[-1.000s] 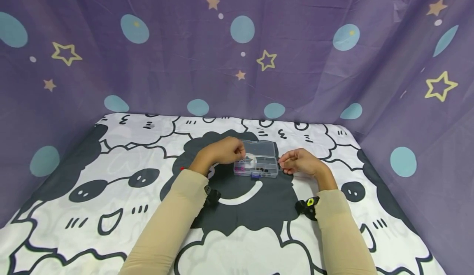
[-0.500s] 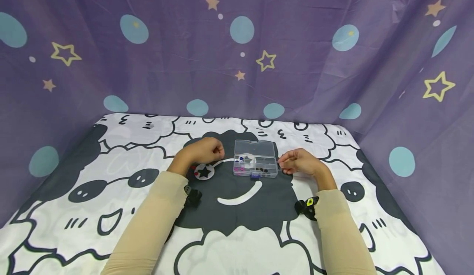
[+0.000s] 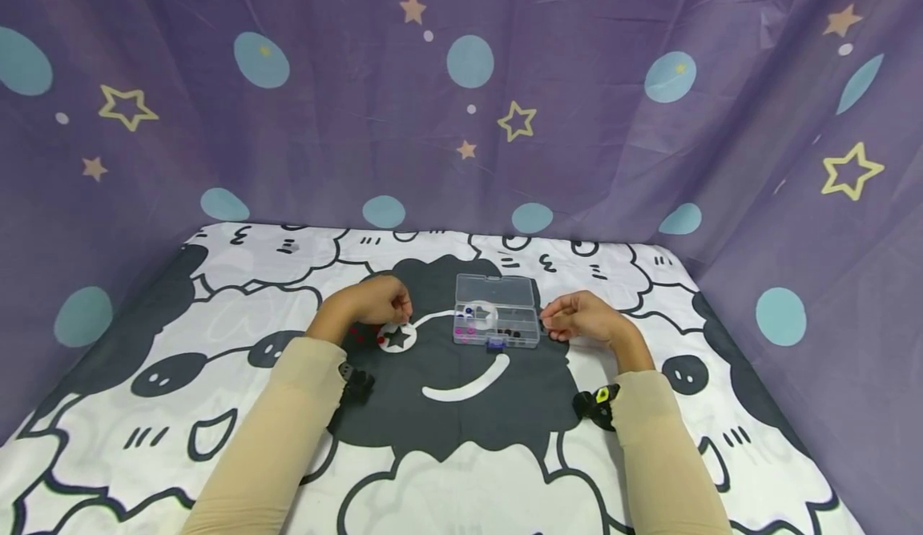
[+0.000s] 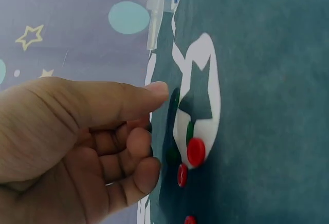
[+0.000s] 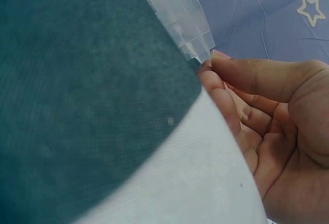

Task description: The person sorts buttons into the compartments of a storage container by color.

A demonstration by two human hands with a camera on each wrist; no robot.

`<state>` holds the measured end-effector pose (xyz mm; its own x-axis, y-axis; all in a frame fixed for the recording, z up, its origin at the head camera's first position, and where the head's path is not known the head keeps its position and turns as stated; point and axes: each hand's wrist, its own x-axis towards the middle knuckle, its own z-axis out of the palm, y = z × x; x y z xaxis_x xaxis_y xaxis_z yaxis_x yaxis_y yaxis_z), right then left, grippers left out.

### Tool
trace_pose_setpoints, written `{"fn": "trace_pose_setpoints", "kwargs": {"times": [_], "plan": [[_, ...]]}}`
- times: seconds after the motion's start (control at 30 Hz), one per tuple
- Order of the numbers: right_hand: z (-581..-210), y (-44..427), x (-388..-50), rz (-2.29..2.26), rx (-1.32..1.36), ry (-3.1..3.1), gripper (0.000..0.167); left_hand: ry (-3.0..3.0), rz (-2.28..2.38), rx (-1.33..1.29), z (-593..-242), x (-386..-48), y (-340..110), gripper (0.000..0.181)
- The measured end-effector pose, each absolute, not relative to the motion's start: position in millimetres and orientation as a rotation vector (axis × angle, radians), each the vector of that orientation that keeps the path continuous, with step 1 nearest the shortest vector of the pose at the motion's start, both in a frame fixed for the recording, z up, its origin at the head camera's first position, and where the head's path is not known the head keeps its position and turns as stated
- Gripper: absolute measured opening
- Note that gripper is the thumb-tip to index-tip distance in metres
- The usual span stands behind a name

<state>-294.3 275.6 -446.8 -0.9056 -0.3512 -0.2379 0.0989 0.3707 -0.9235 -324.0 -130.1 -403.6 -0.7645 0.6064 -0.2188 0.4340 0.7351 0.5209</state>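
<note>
A clear compartment box (image 3: 497,339) with its lid raised holds small blue, pink and dark pieces. My right hand (image 3: 587,316) is at its right end; in the right wrist view, thumb and forefinger tips (image 5: 209,66) meet at the box corner (image 5: 198,31). My left hand (image 3: 371,300) hovers left of the box, above small red pieces (image 3: 380,340). Seen from the left wrist, the left hand (image 4: 97,136) has its thumb apart from loosely bent fingers, with nothing visible between them; red buttons (image 4: 196,152) and dark green pieces (image 4: 190,131) lie beside it.
The cloth (image 3: 461,407) under everything has a large dark shape and white cartoon faces. A purple curtain (image 3: 404,126) with stars and blue spots stands behind and at both sides. Each wrist carries a small black device.
My left hand has moved left from over the box to the red pieces, uncovering the box's left compartments. The right hand and the box have stayed in place.
</note>
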Motion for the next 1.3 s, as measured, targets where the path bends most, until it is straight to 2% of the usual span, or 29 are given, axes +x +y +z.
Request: {"fn": "trace_pose_setpoints", "kwargs": {"times": [0.73, 1.3], "plan": [[-446.7, 276.1, -294.9, -1.543, -0.223, 2.243, 0.021, 2.536, 0.560, 0.744, -405.4, -325.2, -136.1, 0.002], [-447.3, 277.2, -296.8, -1.543, -0.239, 2.227, 0.023, 2.521, 0.601, 0.734, -404.6, -323.4, -144.1, 0.009]]}}
